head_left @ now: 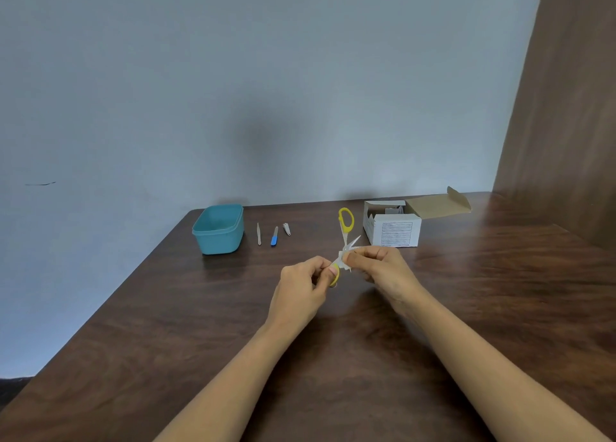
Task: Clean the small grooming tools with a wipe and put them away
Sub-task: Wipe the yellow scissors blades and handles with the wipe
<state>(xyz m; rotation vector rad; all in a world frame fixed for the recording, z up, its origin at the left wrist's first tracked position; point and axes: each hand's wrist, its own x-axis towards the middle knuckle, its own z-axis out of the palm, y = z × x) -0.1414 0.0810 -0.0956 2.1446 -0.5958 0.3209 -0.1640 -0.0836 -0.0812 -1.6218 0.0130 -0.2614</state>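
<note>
Above the middle of the dark wood-grain counter, close in front of you: small yellow-handled scissors, blades swung apart.

- Left hand grip: fingers curled round the lower yellow loop.
- Right hand grip: thumb and fingertips pinching a folded white wipe onto the blades near the pivot.
- The other loop stands up free. One bare steel tip pokes out toward the open white cardboard box.

To do this step well:
- Draw the wipe from pivot out to tip along the flat, never across the edge.
- Hold the loop steady so the blades cannot close on your fingers.
- Wipe both faces, then the second blade and the pivot.

The scissors look thin, light and pointed. Any soil is too small to judge.

A slim beige stick, a blue-handled file and a small metal nail clipper lie in a row beside the teal plastic tub, likely awaiting their turn.
</note>
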